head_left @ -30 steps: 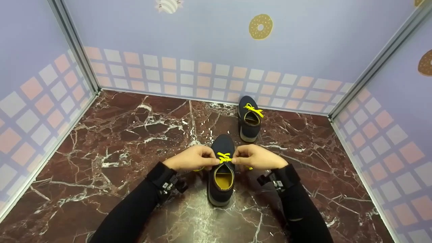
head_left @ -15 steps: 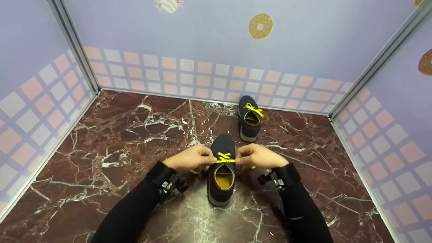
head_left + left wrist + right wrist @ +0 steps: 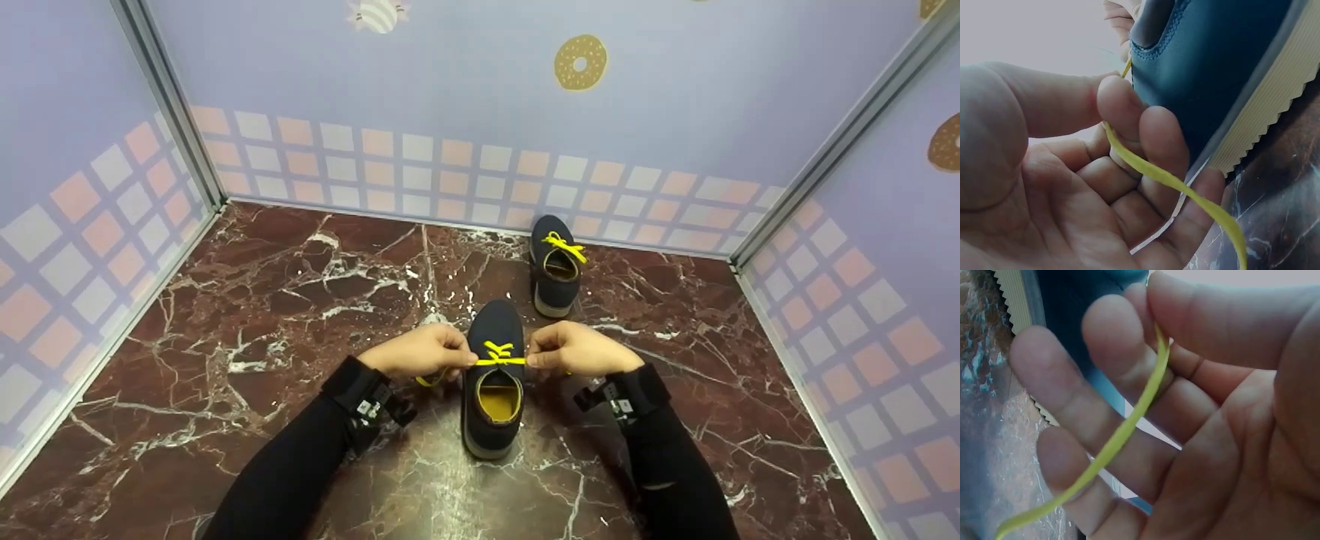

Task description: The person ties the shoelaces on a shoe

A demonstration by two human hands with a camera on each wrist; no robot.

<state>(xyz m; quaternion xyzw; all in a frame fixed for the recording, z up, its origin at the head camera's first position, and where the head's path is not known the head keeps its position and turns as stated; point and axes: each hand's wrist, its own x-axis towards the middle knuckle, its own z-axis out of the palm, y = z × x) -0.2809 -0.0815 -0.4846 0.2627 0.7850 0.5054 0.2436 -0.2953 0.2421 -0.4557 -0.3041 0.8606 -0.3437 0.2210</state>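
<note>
A dark shoe [image 3: 496, 321] with a yellow lining stands on the floor between my hands, toe pointing away. Its yellow shoelace [image 3: 501, 361] runs straight across the top of the opening. On the left, my left hand [image 3: 420, 351] pinches one end of the lace between thumb and index finger. In the left wrist view the yellow lace [image 3: 1157, 173] trails from that pinch across the fingers. My right hand [image 3: 581, 349] pinches the other end on the right side. From its thumb and finger the yellow lace [image 3: 1123, 433] hangs down over the palm in the right wrist view.
A second dark shoe [image 3: 553, 292] with a yellow lace tied in a bow stands behind on the right, near the back wall [image 3: 450, 90]. Panel walls with metal corner posts enclose the brown marbled floor [image 3: 315, 300] on the left and right.
Both hands have moved slightly apart, drawing the lace into a straight line across the shoe. The shoes stay in place.
</note>
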